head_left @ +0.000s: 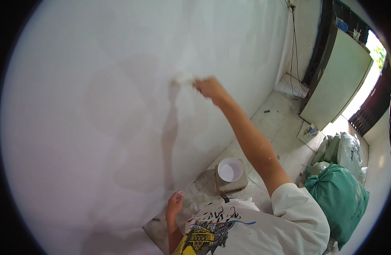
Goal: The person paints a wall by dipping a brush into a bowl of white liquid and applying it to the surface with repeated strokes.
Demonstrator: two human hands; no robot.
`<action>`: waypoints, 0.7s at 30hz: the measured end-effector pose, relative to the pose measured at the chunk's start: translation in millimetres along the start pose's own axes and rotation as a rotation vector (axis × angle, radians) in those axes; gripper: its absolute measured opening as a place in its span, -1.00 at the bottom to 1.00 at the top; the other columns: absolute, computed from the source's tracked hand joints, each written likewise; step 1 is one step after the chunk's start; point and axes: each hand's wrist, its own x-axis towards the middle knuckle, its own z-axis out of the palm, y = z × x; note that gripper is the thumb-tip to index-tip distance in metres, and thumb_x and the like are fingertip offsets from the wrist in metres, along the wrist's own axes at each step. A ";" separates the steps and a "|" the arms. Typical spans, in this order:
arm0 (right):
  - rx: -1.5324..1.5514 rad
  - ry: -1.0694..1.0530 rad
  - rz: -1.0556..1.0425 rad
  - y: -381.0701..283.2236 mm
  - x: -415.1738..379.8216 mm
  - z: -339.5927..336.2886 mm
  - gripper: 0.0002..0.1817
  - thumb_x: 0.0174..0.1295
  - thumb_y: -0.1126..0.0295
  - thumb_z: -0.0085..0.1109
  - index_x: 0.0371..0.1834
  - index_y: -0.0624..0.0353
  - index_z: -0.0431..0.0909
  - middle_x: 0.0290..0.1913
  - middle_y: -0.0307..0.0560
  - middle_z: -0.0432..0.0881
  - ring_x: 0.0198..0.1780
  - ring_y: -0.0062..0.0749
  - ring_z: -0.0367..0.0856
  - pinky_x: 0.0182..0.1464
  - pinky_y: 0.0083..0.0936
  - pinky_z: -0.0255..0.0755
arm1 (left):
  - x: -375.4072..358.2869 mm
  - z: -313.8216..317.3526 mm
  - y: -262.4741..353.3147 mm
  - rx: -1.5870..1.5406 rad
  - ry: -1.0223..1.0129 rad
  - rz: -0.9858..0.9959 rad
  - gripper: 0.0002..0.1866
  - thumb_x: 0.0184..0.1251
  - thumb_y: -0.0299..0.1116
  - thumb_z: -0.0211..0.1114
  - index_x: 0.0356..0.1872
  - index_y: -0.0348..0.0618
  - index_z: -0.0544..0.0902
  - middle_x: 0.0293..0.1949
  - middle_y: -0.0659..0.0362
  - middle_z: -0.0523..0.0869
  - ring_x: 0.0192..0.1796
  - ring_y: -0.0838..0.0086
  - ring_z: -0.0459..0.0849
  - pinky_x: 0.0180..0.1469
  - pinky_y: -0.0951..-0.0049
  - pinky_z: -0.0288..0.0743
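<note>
My right hand point(210, 88) is stretched out to the wall point(131, 106), its fingers wrapped round the handle of a paintbrush point(184, 79). The pale brush head is smeared by motion and overlaps the wall surface. Low beside my body, my left hand point(175, 205) hangs near the foot of the wall with its fingers curled in and nothing showing in them. Between my two arms, a round white bucket point(230, 170) of whitish paint stands on a woven-looking box or stool point(236, 186).
Stuffed green sacks point(338, 199) and paler sacks point(348, 151) stand on the tiled floor at the right. Behind them is a tall, pale-sided cabinet point(338, 76) by a bright doorway. Cables point(293, 51) hang down in the far corner. A small container point(310, 131) sits near the cabinet's foot.
</note>
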 end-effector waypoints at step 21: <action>-0.309 0.045 -0.095 -36.3 29.6 -8.7 -0.53 0.22 0.05 0.23 -0.57 0.31 0.63 -0.64 -0.11 0.54 -0.60 -0.41 0.41 -0.52 -0.33 0.29 | 11.6 9.2 6.6 -0.005 -0.021 0.009 -0.59 0.46 -0.15 0.13 0.08 -0.29 0.58 -0.02 -0.02 0.72 -0.02 0.28 0.71 0.02 0.37 0.54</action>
